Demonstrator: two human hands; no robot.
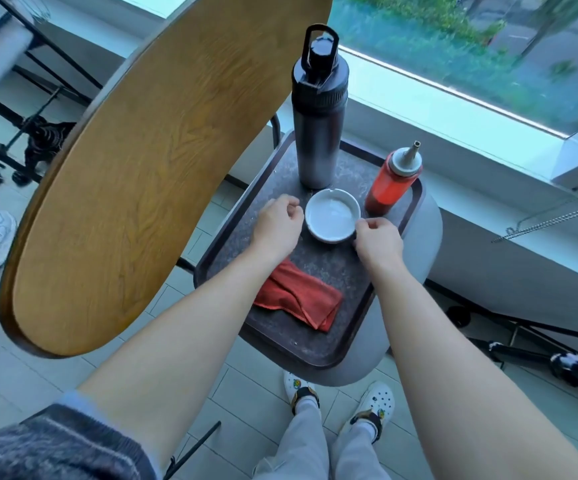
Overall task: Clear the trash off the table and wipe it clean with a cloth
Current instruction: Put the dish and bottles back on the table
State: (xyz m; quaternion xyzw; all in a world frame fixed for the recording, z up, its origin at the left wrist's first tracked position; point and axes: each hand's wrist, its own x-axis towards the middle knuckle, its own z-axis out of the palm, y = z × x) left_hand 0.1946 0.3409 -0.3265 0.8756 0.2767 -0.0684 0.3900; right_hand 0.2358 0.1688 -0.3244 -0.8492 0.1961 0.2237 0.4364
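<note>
Right now my left hand (275,225) and right hand (377,242) sit on either side of the white dish (332,214) on the tray (294,344). The right fingers are pinched on its rim; the left fingers are curled just beside it, and I cannot tell whether they touch. The red cloth (299,301) lies folded on the tray under my left forearm, so no wiping has begun. The round worktop (149,161) looks bare. My worry is the crowding: the tall black bottle (318,109) stands just behind the dish and the red sauce bottle (393,183) close at its right. If I lift carelessly, a knuckle could tip either one, and the dish could slip from a one-sided pinch.
</note>
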